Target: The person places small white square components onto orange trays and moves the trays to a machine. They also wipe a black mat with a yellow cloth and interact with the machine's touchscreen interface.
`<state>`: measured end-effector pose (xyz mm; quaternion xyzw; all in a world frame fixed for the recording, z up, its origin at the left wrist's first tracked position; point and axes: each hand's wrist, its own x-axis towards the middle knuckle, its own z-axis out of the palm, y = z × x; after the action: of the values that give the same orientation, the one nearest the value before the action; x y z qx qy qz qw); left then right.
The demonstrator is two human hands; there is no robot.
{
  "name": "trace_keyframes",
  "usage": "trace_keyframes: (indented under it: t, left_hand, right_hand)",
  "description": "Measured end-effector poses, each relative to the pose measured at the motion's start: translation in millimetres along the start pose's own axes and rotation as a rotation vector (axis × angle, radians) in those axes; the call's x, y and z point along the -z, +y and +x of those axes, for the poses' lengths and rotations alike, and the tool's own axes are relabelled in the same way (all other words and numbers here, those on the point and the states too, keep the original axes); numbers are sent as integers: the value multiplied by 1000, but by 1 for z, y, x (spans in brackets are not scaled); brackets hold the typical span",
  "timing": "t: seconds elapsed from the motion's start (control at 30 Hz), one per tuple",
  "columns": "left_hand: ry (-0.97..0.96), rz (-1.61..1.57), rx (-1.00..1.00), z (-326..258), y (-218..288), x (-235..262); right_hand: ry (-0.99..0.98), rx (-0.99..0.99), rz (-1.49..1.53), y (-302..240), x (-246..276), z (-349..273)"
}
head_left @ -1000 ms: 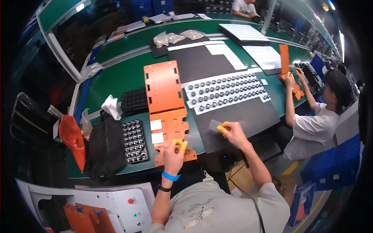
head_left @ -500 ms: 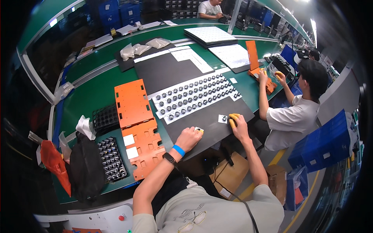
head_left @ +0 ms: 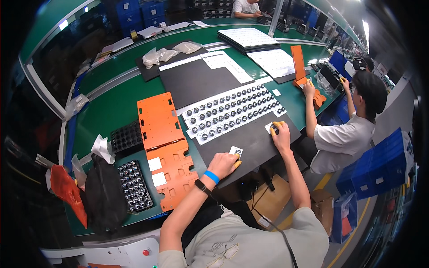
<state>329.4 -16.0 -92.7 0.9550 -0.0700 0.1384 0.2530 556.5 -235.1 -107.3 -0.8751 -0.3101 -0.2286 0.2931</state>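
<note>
My left hand [head_left: 225, 165], with yellow finger covers, pinches a white square card [head_left: 234, 149] bearing a small dark round part [head_left: 238, 152], at the near edge of a black foam sheet [head_left: 257, 152]. To the right, the covered fingers of my right hand [head_left: 281, 134] close round a black round part [head_left: 274, 129]. A second white square card [head_left: 268, 128] shows partly under that part; the fingers hide the rest. Just beyond both hands, rows of similar black round parts [head_left: 226, 112] sit on white squares across the sheet.
Left of the sheet lie orange panels [head_left: 160, 119], a black tray of round parts [head_left: 134, 185] and another black tray [head_left: 126, 136]. Bagged items [head_left: 167, 55] and stacked white sheets [head_left: 248, 38] stand farther back. A co-worker [head_left: 346, 129] handles an orange fixture [head_left: 300, 67] at right.
My right hand has moved onto the black round part that lay beside it and closed on it. My left hand has turned, showing its card more fully. The co-worker's right hand has moved away rightward.
</note>
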Motion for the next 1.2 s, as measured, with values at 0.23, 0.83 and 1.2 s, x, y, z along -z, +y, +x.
trace_keyframes:
  t: [0.23, 0.83, 1.2]
  left_hand:
    - [47, -115, 119, 0, -7, 5]
    - [23, -143, 146, 1, -7, 6]
    - [49, -158, 141, 1, -8, 6]
  right_hand:
    - [55, 48, -74, 31, -6, 27]
    - [100, 31, -159, 40, -21, 50]
    - [96, 12, -162, 34, -19, 53]
